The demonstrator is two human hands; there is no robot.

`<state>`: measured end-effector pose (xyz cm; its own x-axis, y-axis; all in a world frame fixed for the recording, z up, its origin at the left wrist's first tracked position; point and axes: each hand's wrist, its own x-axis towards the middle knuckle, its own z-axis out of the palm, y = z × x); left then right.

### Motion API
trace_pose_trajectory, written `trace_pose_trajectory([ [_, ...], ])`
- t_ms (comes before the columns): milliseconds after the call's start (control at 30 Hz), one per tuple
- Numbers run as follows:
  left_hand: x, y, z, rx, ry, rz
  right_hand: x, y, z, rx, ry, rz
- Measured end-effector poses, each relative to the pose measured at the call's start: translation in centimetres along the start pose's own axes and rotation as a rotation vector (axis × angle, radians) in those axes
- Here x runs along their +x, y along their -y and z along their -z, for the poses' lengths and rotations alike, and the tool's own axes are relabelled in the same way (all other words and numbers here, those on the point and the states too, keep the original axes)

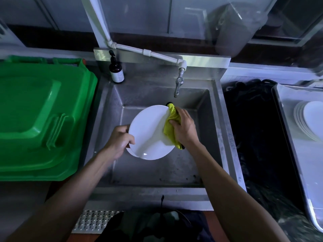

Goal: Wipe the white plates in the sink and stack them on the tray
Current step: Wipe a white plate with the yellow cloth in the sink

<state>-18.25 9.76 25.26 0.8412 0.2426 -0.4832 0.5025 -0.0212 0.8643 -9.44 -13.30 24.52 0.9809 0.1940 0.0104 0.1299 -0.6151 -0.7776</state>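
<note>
A white plate (148, 131) is held tilted over the steel sink (157, 172). My left hand (119, 140) grips the plate's left rim. My right hand (185, 127) holds a yellow-green cloth (172, 124) and presses it against the plate's right side. A stack of white plates (309, 119) lies on the metal tray (293, 137) at the far right. No other plates show in the sink basin.
A green bin lid (38, 117) fills the left side. A dark pump bottle (116, 69) stands at the sink's back left corner. A tap (178, 84) on a white pipe hangs over the basin. A dark gap (253, 137) separates sink and tray.
</note>
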Motion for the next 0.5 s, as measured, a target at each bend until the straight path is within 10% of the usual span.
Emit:
trace_pose_trajectory([
  [500, 3.4, -6.0, -0.8, 0.535, 0.133, -0.354, 1.2, 2.2, 1.5, -0.186, -0.088, 0.281],
])
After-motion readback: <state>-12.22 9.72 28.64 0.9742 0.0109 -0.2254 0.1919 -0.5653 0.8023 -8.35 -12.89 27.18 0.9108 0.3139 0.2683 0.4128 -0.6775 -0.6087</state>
